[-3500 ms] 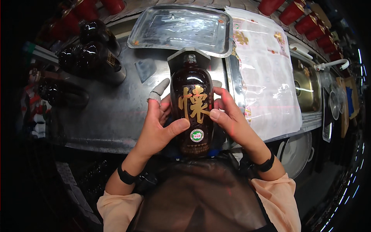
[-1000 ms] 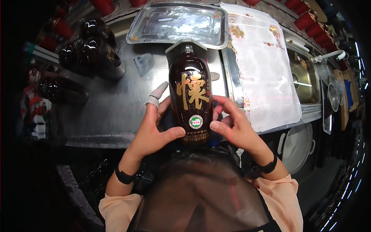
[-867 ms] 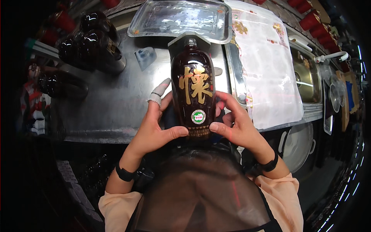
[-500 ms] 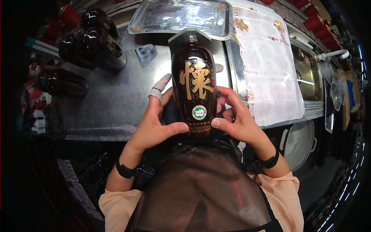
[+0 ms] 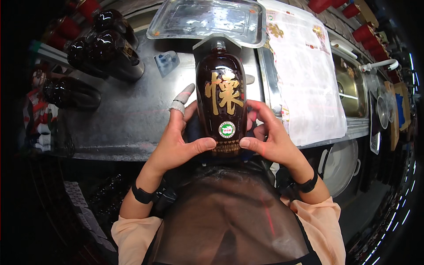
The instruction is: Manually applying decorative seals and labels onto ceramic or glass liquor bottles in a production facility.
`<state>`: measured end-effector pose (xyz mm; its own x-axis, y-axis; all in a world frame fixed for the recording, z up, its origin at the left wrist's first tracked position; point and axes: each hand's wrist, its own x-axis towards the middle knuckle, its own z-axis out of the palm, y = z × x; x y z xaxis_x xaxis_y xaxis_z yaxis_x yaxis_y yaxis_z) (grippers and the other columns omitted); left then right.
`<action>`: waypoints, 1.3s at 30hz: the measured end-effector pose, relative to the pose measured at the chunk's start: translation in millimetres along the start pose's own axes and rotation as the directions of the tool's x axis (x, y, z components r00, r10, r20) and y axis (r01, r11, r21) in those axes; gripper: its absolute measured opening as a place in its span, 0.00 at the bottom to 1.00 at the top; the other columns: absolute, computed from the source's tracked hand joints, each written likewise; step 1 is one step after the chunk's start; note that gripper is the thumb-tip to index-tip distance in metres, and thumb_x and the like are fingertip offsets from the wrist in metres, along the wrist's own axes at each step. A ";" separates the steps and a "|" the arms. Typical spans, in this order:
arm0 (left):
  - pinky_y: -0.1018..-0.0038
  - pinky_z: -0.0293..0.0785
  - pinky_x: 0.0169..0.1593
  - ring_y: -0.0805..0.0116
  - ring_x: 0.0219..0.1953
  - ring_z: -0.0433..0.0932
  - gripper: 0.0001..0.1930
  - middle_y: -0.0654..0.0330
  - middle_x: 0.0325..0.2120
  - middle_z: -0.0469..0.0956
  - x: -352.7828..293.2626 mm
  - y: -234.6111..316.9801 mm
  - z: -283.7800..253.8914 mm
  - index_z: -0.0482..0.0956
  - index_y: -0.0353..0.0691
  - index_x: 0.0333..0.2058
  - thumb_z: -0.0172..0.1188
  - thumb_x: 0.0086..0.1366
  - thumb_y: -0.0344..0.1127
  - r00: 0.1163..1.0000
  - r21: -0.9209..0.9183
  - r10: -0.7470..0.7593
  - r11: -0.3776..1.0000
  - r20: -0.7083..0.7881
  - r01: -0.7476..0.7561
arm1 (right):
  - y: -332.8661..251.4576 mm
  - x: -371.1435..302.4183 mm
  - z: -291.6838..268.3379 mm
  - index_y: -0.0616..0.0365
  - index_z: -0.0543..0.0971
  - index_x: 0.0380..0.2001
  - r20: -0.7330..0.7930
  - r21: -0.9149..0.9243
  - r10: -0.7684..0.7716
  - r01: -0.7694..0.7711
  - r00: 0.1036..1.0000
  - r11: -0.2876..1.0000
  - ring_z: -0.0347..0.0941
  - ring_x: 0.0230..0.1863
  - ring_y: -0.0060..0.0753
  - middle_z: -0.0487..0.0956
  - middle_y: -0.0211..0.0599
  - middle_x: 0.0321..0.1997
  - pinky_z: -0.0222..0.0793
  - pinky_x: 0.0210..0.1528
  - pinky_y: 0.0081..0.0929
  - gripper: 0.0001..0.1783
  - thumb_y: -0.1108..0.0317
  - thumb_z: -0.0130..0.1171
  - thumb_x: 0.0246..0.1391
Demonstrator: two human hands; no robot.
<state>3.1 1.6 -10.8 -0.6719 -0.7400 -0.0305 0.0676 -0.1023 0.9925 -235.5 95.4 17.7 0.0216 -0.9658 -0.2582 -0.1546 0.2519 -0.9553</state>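
Note:
A dark brown glossy bottle stands out in front of me, neck pointing away, with a large gold character and a round green-and-white label on its face. From the left side my left hand grips its lower part, thumb pressed on the front near the base. A pale grey finger cot covers its index finger, which points along the bottle. My right hand clasps the opposite side, its thumb also near the base and its fingers curled behind. The bottle's neck lies against a grey angular support.
Several dark bottles stand at the left of the metal worktop. A metal tray lies at the back. Printed white label sheets cover the right side, beside a sink with a white tap. A small bluish translucent piece lies on the worktop.
Both hands keep their grip on the bottle, which has barely moved. The right thumb has shifted very slightly left on the bottle's base.

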 end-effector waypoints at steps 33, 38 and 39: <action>0.59 0.44 0.72 0.50 0.73 0.48 0.50 0.45 0.69 0.47 -7.8 -7.4 -3.3 0.37 0.32 0.70 0.65 0.62 0.38 0.998 -0.107 0.029 0.994 0.049 -0.024 | -33.1 -37.2 40.1 0.58 0.83 0.33 0.207 -0.653 -0.802 0.689 0.560 0.313 0.73 0.33 0.32 0.80 0.32 0.34 0.61 0.30 0.28 0.16 0.71 0.67 0.34; 0.59 0.46 0.71 0.50 0.72 0.50 0.52 0.43 0.68 0.50 -9.8 -7.8 0.7 0.38 0.32 0.70 0.67 0.62 0.43 0.999 -0.072 0.046 0.996 -0.004 -0.046 | -31.9 -40.0 39.6 0.60 0.83 0.32 0.151 -0.633 -0.780 0.665 0.607 0.396 0.74 0.32 0.34 0.80 0.34 0.32 0.66 0.32 0.28 0.16 0.74 0.68 0.33; 0.59 0.46 0.71 0.50 0.72 0.50 0.52 0.43 0.68 0.50 -9.4 -7.7 2.6 0.38 0.32 0.70 0.67 0.62 0.43 0.999 -0.072 0.046 0.996 -0.007 -0.046 | -28.4 -46.6 40.5 0.61 0.83 0.32 0.114 -0.553 -0.731 0.654 0.673 0.516 0.75 0.31 0.35 0.80 0.35 0.31 0.68 0.33 0.29 0.16 0.75 0.69 0.33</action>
<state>7.0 11.0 -17.8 -0.6627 -0.7488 0.0141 0.1518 -0.1158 0.9816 -192.1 135.7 51.0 0.2402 -0.8272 0.5079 -0.6120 -0.5352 -0.5822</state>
